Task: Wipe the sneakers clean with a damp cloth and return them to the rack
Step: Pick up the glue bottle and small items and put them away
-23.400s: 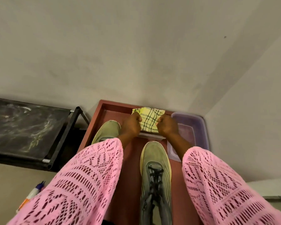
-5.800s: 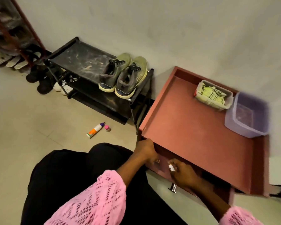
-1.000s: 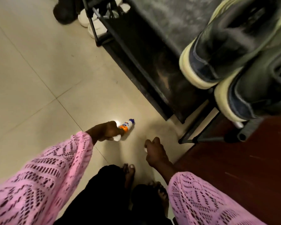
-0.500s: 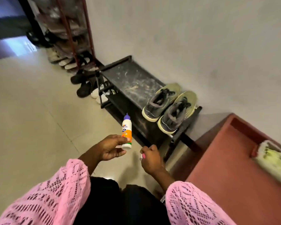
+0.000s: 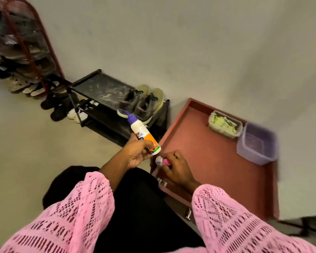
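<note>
Left hand (image 5: 137, 152) is gripping a white-orange bottle (image 5: 143, 135), tilted; right hand (image 5: 173, 166) is pinching a small pink cap (image 5: 162, 161) just beside its base. Sneakers (image 5: 144, 104) are sitting at the black rack (image 5: 100, 88)'s right edge; yellow cloth (image 5: 224, 123) is lying in a tub on the red tray (image 5: 208, 157). Bare floor (image 5: 26, 143) is lying left.

White and orange bottle (image 5: 143, 134), blue label letters "COL", rest unreadable

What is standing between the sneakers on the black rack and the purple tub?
In the head view, between the sneakers and the purple tub stands a clear container with the checked cloth, on the red tray.
</note>
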